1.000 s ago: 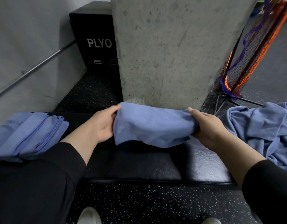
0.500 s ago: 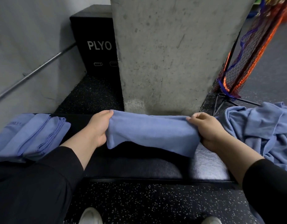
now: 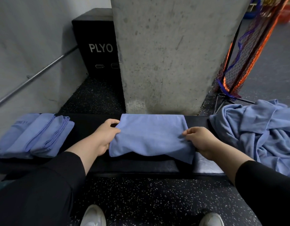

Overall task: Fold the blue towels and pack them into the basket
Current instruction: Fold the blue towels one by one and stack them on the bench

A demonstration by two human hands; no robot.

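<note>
A folded blue towel (image 3: 150, 136) lies across the middle of a black padded bench (image 3: 141, 167). My left hand (image 3: 105, 136) grips the towel's left edge, fingers curled round it. At the right edge, my right hand (image 3: 199, 139) pinches the cloth. Several folded blue towels (image 3: 38, 134) sit side by side on the bench's left end. A loose heap of unfolded blue towels (image 3: 261, 132) covers the right end. No basket is in view.
A concrete pillar (image 3: 170, 54) rises just behind the bench. A black PLYO box (image 3: 98, 46) stands behind it on the left, by a wall with a metal rail (image 3: 35, 77). An orange and blue net on a stand (image 3: 239, 62) is at the right. My shoes show below.
The towel was held up off the bench; both hands have lowered it and laid it flat on the bench, folded over toward the pillar.
</note>
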